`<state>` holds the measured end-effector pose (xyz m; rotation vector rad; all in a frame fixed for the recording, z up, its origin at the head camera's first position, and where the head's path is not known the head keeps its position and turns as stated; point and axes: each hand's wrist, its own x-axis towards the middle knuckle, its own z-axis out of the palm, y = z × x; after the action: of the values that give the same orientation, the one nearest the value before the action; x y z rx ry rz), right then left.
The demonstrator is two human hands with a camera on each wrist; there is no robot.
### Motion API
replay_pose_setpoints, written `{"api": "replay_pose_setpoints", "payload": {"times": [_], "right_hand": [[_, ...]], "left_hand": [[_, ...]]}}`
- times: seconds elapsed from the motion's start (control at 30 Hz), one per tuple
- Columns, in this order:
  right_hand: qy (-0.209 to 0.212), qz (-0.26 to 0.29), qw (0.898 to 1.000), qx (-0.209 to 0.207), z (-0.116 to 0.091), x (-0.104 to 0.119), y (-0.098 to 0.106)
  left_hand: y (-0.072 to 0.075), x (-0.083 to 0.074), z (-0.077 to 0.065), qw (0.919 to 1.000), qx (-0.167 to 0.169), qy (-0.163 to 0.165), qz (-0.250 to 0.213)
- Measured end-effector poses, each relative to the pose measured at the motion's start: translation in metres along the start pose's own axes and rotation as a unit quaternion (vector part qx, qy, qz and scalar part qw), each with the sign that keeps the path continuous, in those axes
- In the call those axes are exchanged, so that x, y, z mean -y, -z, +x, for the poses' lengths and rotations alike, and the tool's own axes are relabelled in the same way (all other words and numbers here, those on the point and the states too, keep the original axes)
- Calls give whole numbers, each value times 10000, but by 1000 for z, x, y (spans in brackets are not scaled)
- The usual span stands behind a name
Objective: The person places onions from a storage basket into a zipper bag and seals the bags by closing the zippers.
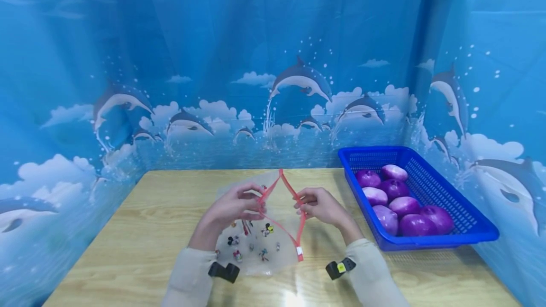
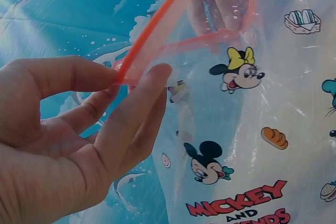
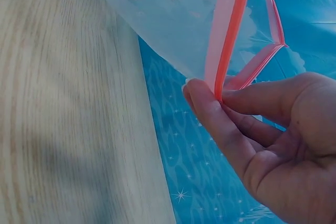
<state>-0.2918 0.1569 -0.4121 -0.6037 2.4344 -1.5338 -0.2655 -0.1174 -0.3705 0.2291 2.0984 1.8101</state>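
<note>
A clear zip bag [image 1: 251,255] with cartoon prints and a red-orange zip edge is held up over the table, its mouth spread into a diamond. My left hand [image 1: 234,205] pinches the left side of that edge between thumb and fingers. On the opposite side, my right hand [image 1: 320,206] pinches the edge the same way. The white slider [image 1: 299,250] sits at the near corner of the mouth. In the left wrist view, mouse heads, a bread loaf and red lettering show on the bag [image 2: 247,129]. Nothing but prints shows in it.
A blue plastic basket [image 1: 431,165] stands on the right of the wooden table [image 1: 141,231], holding several purple onions [image 1: 418,225]. Blue dolphin-print curtains [image 1: 239,51] close off the back and sides. Black wrist cameras [image 1: 341,267] are strapped over the sleeves.
</note>
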Motion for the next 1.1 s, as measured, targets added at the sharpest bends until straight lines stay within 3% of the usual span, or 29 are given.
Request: {"api": "replay_pose_setpoints", "payload": {"times": [0.47, 0.9, 1.1], "right_hand": [[-51, 5, 9999, 108, 0, 2, -1], [-99, 41, 9996, 259, 0, 5, -1], [-86, -399, 9990, 184, -2, 9, 3]], "left_hand": [[-3, 1, 3, 9999, -61, 147, -23], [-4, 1, 2, 9999, -111, 79, 18], [-5, 4, 4, 10000, -1, -8, 2]]}}
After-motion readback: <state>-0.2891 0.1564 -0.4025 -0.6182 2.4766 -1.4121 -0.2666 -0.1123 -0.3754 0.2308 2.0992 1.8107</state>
